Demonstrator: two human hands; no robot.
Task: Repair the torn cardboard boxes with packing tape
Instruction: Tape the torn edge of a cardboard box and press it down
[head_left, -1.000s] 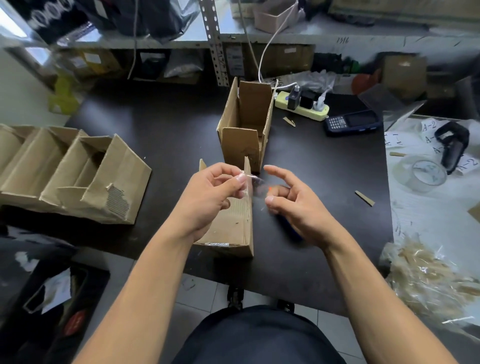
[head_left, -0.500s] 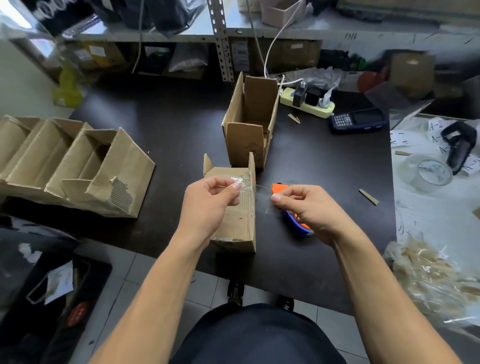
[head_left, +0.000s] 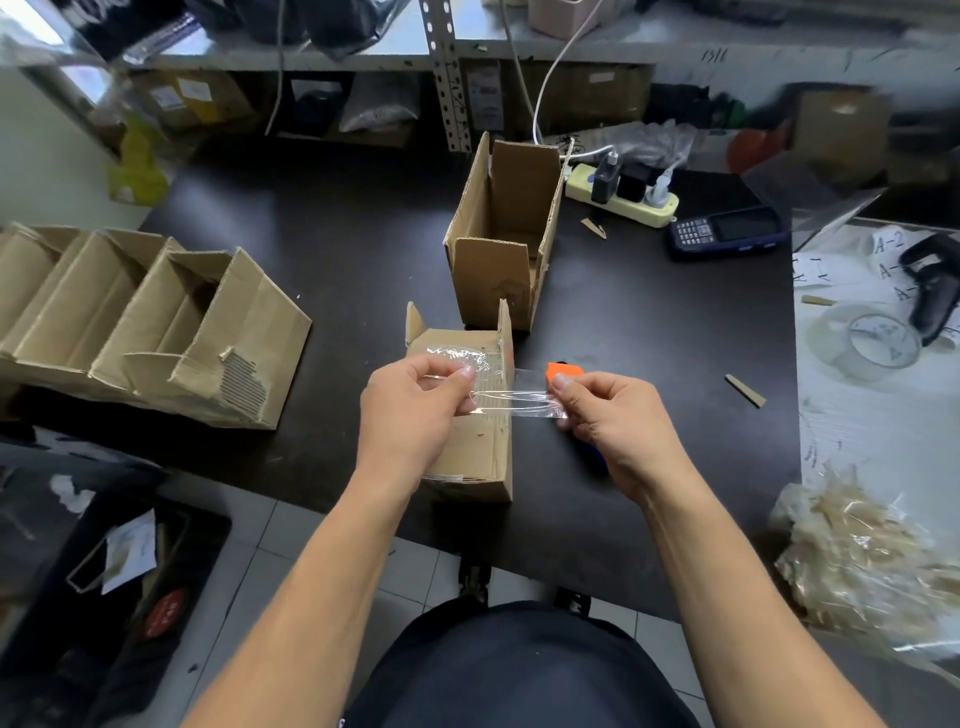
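from my feed the left hand (head_left: 410, 410) and right hand (head_left: 613, 421) each pinch one end of a clear, glossy strip of tape (head_left: 511, 404), pulled flat between them. under the left hand lies a small brown corrugated box (head_left: 480, 447) on the dark table (head_left: 343, 291), wrinkled shiny tape already near its ragged flap. an orange plastic bit (head_left: 563, 371) sticks out just past the right fingertips.

So on the table (head_left: 332, 249) there's a box (head_left: 480, 447) at the near edge, another box (head_left: 501, 244) right behind it, a row of boxes (head_left: 130, 322) off left, and a tape roll (head_left: 865, 343) far right by the scanner (head_left: 727, 231).
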